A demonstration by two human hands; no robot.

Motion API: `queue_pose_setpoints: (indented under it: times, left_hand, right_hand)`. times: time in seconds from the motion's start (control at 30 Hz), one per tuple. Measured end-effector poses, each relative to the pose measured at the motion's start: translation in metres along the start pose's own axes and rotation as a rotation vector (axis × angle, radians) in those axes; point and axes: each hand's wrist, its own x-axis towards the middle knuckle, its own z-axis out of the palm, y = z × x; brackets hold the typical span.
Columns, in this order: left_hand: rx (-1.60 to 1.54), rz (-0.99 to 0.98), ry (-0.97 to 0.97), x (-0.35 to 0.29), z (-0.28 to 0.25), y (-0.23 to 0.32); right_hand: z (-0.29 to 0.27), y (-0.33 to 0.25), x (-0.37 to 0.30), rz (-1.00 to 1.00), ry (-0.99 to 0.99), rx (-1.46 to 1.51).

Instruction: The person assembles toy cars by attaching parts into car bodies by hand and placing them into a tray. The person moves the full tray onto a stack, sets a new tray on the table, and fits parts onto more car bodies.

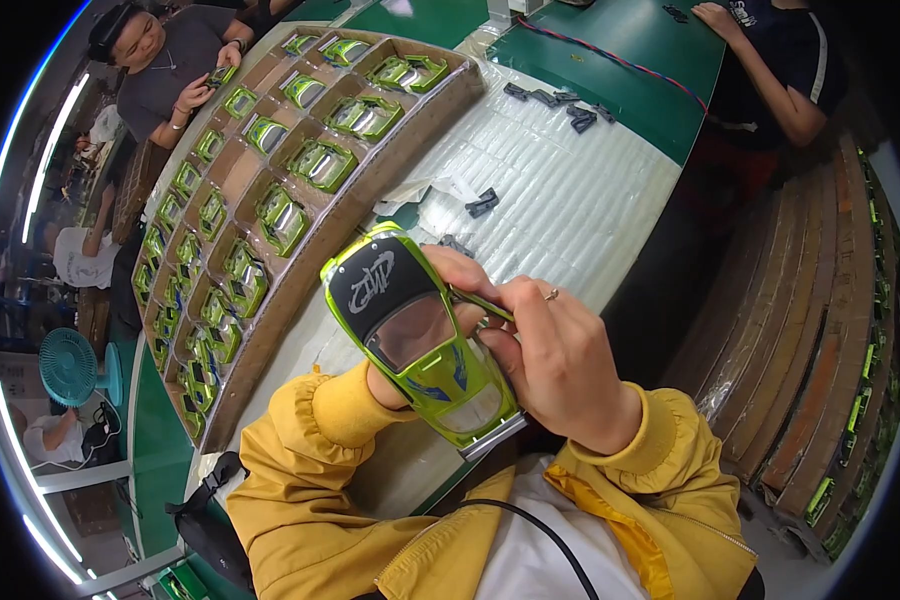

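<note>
A lime-green toy car body (435, 375) with a black panel and a clear window is held up in front of me, tilted, its silver-edged end toward my chest. My left hand (455, 268) grips it from behind and below, so most of that hand is hidden by the car. On the car's right side, my right hand (570, 365) pinches a narrow green door-like piece (485, 303) that stands out from the body. Whether this piece is attached there, I cannot tell. Small black parts (482, 203) lie on the table beyond my hands.
A divided cardboard tray (365, 185) of green car bodies fills the table's left side. More black parts (582, 117) lie farther back on the padded white surface (560, 210). Stacked cardboard trays (770, 340) stand at right. Co-workers sit across and at the far right.
</note>
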Motion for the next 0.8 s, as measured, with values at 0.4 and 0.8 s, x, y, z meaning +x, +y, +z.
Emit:
queue_pose_setpoints:
  times: [0.4, 0.8]
  left_hand:
    - [-0.148, -0.183, -0.102, -0.002, -0.002, 0.012]
    - [-0.199, -0.094, -0.159, 0.0, -0.003, 0.001]
  right_hand:
    - [-0.013, 0.012, 0.009, -0.304, 0.055, -0.059]
    - [-0.014, 0.014, 0.011, -0.3, 0.038, -0.102]
